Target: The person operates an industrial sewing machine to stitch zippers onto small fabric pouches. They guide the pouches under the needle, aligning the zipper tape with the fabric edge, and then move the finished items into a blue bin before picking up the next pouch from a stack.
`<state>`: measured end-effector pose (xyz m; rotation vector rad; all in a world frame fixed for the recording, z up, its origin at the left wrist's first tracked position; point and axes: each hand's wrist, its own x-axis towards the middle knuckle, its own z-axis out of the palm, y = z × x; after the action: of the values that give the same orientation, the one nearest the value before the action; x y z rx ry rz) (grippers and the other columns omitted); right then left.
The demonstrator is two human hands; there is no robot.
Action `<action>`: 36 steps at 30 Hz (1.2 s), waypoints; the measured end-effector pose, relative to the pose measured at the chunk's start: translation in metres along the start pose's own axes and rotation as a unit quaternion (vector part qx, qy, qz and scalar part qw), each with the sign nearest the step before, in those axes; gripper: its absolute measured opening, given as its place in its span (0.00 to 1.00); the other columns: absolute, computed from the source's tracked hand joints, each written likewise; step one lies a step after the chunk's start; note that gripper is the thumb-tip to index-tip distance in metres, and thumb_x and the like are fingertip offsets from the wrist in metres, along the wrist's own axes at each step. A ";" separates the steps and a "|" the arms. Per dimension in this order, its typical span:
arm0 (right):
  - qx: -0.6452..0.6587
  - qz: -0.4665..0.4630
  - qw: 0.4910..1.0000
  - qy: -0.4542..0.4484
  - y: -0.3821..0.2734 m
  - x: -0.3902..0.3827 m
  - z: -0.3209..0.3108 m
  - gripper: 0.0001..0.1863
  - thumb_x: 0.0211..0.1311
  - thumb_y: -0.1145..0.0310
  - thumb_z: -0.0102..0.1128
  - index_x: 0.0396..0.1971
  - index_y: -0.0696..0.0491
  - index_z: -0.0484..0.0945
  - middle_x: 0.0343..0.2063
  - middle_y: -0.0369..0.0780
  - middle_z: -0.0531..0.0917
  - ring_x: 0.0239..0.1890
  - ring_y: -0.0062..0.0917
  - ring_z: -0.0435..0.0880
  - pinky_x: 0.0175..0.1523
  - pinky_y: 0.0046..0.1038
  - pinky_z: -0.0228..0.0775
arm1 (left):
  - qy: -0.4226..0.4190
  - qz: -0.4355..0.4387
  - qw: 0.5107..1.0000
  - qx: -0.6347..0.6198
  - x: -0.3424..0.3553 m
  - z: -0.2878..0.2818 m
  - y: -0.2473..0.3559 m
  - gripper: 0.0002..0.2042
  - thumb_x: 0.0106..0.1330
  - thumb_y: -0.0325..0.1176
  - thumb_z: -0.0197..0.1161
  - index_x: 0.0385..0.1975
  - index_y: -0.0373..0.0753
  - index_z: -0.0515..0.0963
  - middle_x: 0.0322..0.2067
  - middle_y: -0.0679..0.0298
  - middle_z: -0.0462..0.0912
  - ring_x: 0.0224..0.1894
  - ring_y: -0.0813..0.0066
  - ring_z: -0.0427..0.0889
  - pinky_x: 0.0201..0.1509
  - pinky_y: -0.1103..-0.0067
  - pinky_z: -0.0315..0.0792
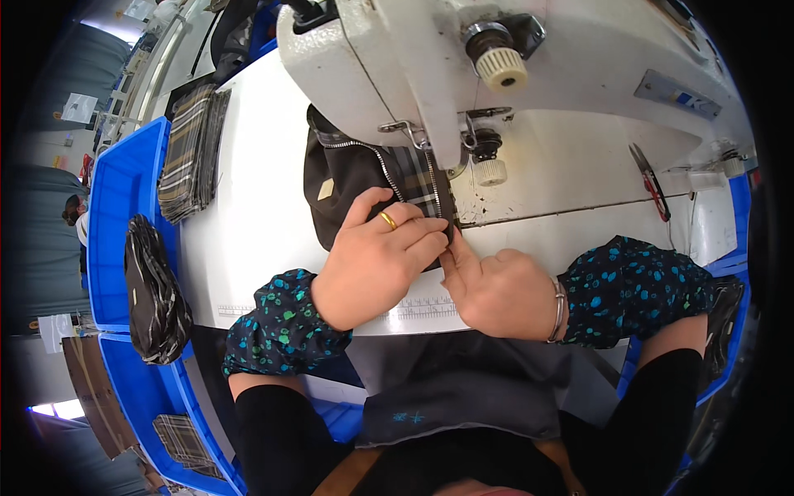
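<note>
A dark brown fabric piece (329, 198) with plaid panels and metal zippers lies under the head of a white sewing machine (368, 66). My left hand (385, 256), a gold ring on one finger, rests on this piece, its fingers bent and gripping near the right edge beside the zipper. Just right of it, my right hand (496, 289) pinches the same edge, its thumb and finger partly hidden. A measuring scale (422, 307) runs along the table's front, partly behind my hands.
Stacked plaid fabric (188, 153) sits at the table's left, near blue bins (112, 273) holding more pieces; a dark zippered bundle (155, 289) lies across one. Red-handled scissors (652, 186) lie on the machine bed at right. Another blue bin stands at lower right.
</note>
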<state>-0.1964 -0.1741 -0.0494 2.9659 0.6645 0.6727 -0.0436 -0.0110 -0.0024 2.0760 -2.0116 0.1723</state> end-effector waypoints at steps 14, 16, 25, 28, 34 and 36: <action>0.029 -0.041 0.998 0.034 -0.005 -0.001 -0.007 0.19 0.51 0.70 0.62 0.36 0.72 0.86 0.35 0.62 0.87 0.14 0.21 0.77 0.18 0.23 0.63 | 0.006 -0.013 1.000 -0.022 0.003 0.007 0.005 0.11 0.56 0.28 0.68 0.40 0.43 0.86 0.48 0.71 0.89 0.52 0.72 0.83 0.68 0.62 0.65; 0.032 -0.040 0.998 0.041 -0.004 0.000 -0.006 0.19 0.50 0.69 0.62 0.36 0.71 0.86 0.35 0.62 0.87 0.14 0.21 0.77 0.17 0.23 0.62 | 0.007 -0.011 1.000 -0.022 0.003 0.008 0.005 0.11 0.56 0.28 0.68 0.40 0.43 0.86 0.48 0.71 0.89 0.52 0.72 0.83 0.68 0.61 0.65; 0.056 -0.006 0.997 0.046 0.007 0.007 0.012 0.20 0.51 0.69 0.63 0.40 0.67 0.86 0.43 0.59 0.87 0.14 0.22 0.78 0.17 0.24 0.65 | 0.027 -0.018 0.999 -0.007 0.007 0.014 -0.013 0.13 0.54 0.26 0.68 0.41 0.44 0.85 0.48 0.72 0.89 0.55 0.67 0.83 0.68 0.60 0.66; 0.050 0.016 0.997 0.053 0.015 0.013 0.016 0.20 0.56 0.68 0.62 0.44 0.66 0.86 0.46 0.58 0.86 0.14 0.23 0.79 0.18 0.26 0.69 | 0.027 -0.027 0.999 -0.003 0.011 0.019 -0.026 0.11 0.56 0.30 0.67 0.40 0.44 0.85 0.48 0.72 0.88 0.57 0.69 0.80 0.71 0.58 0.66; 0.071 0.042 0.996 0.023 0.028 0.019 0.023 0.21 0.64 0.67 0.60 0.51 0.67 0.83 0.52 0.59 0.85 0.17 0.26 0.83 0.20 0.28 0.75 | 0.047 -0.043 0.998 0.006 0.017 0.024 -0.044 0.12 0.56 0.26 0.68 0.41 0.44 0.85 0.49 0.71 0.89 0.59 0.67 0.81 0.71 0.60 0.64; 0.082 0.046 0.996 0.005 0.029 0.020 0.022 0.22 0.64 0.67 0.59 0.52 0.67 0.83 0.54 0.59 0.84 0.18 0.26 0.84 0.21 0.28 0.76 | 0.061 -0.053 0.997 0.000 0.019 0.028 -0.043 0.13 0.56 0.24 0.67 0.41 0.44 0.87 0.49 0.70 0.89 0.58 0.64 0.82 0.65 0.64 0.66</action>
<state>-0.1589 -0.1912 -0.0582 3.1636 0.6170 0.6700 -0.0021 -0.0359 -0.0280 2.1124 -1.8255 0.2736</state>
